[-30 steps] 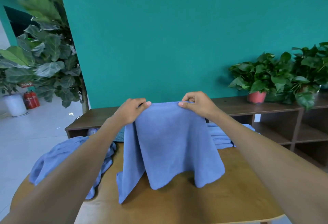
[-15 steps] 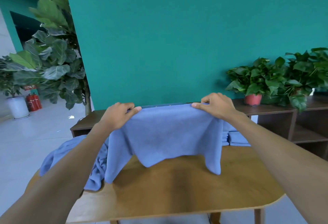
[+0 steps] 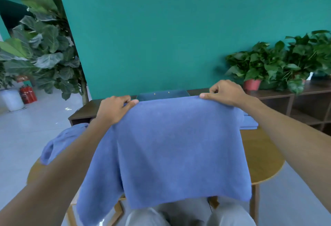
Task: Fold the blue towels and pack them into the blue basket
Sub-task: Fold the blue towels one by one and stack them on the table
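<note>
Towel [image 3: 179, 145] pinched at its two top corners: left hand [image 3: 114, 111] at 10 o'clock, right hand [image 3: 223, 92] at 1 o'clock, cloth hanging spread over the table [image 3: 261, 163]. Basket [image 3: 163, 95] just behind the top edge, at 12 o'clock. Unfolded towels [image 3: 60, 141] heaped at 9 o'clock. Risk of uneven halves, judging from the longer left flap; possible slip from so light a pinch.

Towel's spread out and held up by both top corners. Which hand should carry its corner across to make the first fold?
Probably the right hand: the towel hangs flat on its side, while the left hand has bunched cloth beneath it. Close call; both pinch corners.
</note>
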